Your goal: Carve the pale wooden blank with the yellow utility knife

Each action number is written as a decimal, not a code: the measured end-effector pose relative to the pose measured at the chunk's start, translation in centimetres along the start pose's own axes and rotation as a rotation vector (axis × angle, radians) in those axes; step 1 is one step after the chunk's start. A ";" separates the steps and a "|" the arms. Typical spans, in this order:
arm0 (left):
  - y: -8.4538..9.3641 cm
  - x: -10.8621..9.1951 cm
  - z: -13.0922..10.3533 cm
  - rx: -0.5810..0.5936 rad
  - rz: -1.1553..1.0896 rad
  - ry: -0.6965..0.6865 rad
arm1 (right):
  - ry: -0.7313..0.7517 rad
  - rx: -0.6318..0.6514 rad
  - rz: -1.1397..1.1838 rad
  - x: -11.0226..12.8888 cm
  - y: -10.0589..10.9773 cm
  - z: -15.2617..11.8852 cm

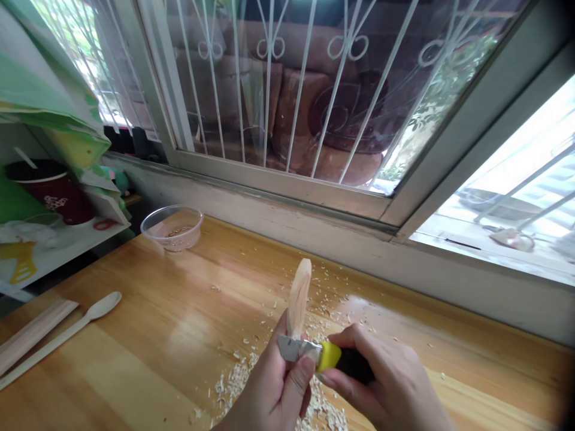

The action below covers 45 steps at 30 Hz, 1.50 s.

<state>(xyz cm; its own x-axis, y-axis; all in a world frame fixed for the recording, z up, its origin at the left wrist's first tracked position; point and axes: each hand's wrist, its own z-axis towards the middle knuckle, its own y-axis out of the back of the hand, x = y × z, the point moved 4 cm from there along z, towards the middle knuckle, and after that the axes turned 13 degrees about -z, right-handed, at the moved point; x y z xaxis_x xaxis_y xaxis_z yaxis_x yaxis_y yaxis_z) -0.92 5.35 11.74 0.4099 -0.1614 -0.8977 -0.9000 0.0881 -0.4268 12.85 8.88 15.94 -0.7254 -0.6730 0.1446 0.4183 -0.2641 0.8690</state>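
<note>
My left hand (281, 383) is closed around a pale piece of wood (299, 293), whose carved, rounded end points up and away from me. In my right hand (384, 377) is a carving knife (330, 356) with a black and yellow handle. Its short blade lies across the wood just above my left thumb, and that thumb presses near the base of the blade. The lower part of the wood is hidden by the blade and my left fingers. Wood shavings (238, 377) are scattered on the table beneath and beyond both hands.
On the wooden table (179, 317), a wooden spoon (103, 305) and a wood strip (40, 332) lie at left. A clear plastic bowl (173, 230) stands at the back. Left of it, a shelf (96, 233) holds a dark red cup (54, 194). A barred window (287, 179) rises behind.
</note>
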 end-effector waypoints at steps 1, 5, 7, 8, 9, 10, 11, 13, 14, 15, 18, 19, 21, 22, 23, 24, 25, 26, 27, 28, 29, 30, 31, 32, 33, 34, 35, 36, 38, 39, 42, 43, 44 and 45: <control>0.0 0.0 0.0 0.006 0.006 -0.006 | 0.005 -0.014 -0.014 0.1 0.1 0.1; -0.1 -0.2 0.0 0.001 -0.019 -0.018 | -0.019 -0.064 -0.032 0.2 0.5 0.2; -0.2 -0.1 0.0 0.005 -0.076 0.001 | -0.052 -0.072 0.015 0.0 0.7 0.1; -0.3 -0.1 0.0 0.014 -0.114 0.021 | -0.077 -0.069 0.055 -0.3 0.7 0.0; -0.3 -0.1 0.0 0.020 -0.157 0.040 | -0.113 -0.064 0.098 -0.7 0.7 -0.1; -0.3 -0.2 0.1 0.023 -0.217 0.048 | -0.163 -0.053 0.141 -1.2 0.7 -0.2; -0.3 -0.4 0.2 0.022 -0.293 0.048 | -0.225 -0.041 0.181 -1.7 0.6 -0.4; 0.0 -0.8 0.5 0.015 -0.467 0.049 | -0.362 -0.012 0.246 -2.9 0.2 -0.7; 0.2 -1.0 0.7 0.007 -0.540 0.060 | -0.419 0.006 0.271 -3.4 0.0 -0.8; 0.4 -1.1 0.9 -0.003 -0.586 0.079 | -0.462 0.024 0.295 -3.8 -0.2 -0.9; 1.1 -0.9 1.4 -0.043 -0.548 0.141 | -0.544 0.074 0.379 -4.6 -0.9 -1.0; 1.2 -0.7 1.5 -0.037 -0.523 0.142 | -0.565 0.086 0.411 -4.7 -1.1 -1.0; 1.2 -0.1 1.7 0.017 -0.481 0.126 | -0.594 0.099 0.472 -4.7 -1.3 -1.0; 1.0 0.1 1.7 0.081 -0.466 0.092 | -0.601 0.098 0.499 -4.7 -1.2 -1.0; 0.9 0.4 1.7 0.118 -0.430 0.078 | -0.607 0.095 0.526 -4.6 -1.2 -1.0; 0.8 0.6 1.7 0.141 -0.422 0.076 | -0.614 0.092 0.555 -4.5 -1.1 -1.0; 0.7 0.8 1.7 0.160 -0.428 0.074 | -0.621 0.090 0.584 -4.3 -1.0 -1.0; 0.6 0.9 1.7 0.169 -0.450 0.073 | -0.627 0.092 0.612 -4.2 -1.0 -1.1; 0.6 0.9 1.7 0.177 -0.478 0.063 | -0.631 0.100 0.635 -4.1 -1.0 -1.1; 0.6 0.9 1.7 0.179 -0.494 0.047 | -0.629 0.111 0.652 -4.0 -1.0 -1.1; 0.6 0.8 1.7 0.173 -0.491 0.037 | -0.624 0.124 0.663 -3.9 -1.0 -1.0; 0.7 0.8 1.8 0.157 -0.471 0.033 | -0.619 0.139 0.668 -3.8 -1.0 -1.0; 0.8 0.8 1.9 0.138 -0.443 0.033 | -0.613 0.155 0.671 -3.8 -1.1 -1.0; 0.9 0.9 1.9 0.129 -0.419 0.035 | -0.610 0.173 0.673 -3.8 -1.1 -0.9; 0.9 0.9 1.9 0.129 -0.410 0.029 | -0.608 0.192 0.676 -3.8 -1.2 -0.9; 0.9 0.9 1.9 0.138 -0.412 0.019 | -0.606 0.214 0.680 -3.9 -1.2 -1.0; 0.9 0.7 1.8 0.153 -0.419 0.001 | -0.591 0.237 0.685 -3.9 -1.2 -1.0; 0.9 0.5 1.7 0.161 -0.428 -0.021 | -0.557 0.258 0.684 -3.9 -1.3 -1.0; 0.9 0.3 1.4 0.121 -0.408 0.012 | -0.432 0.288 0.640 -3.5 -1.2 -0.9; 0.9 0.1 1.2 0.113 -0.406 0.024 | -0.353 0.294 0.591 -3.2 -1.2 -0.8; 0.7 -0.4 0.5 0.109 -0.368 0.083 | -0.170 0.250 0.380 -2.0 -1.2 -0.6; 0.6 -0.4 0.3 0.111 -0.347 0.097 | -0.138 0.211 0.311 -1.7 -1.2 -0.4; 0.6 -0.5 0.2 0.108 -0.321 0.102 | -0.112 0.173 0.248 -1.3 -1.1 -0.3; 0.6 -0.5 0.1 0.095 -0.291 0.100 | -0.093 0.141 0.193 -1.0 -1.1 -0.2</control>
<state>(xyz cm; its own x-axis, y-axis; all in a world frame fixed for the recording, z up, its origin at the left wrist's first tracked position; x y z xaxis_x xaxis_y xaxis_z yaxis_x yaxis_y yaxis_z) -1.65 5.54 11.90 0.6272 -0.2884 -0.7235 -0.7275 0.1147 -0.6764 13.25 9.73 14.77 -0.6890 -0.6338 0.3514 0.4784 -0.0336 0.8775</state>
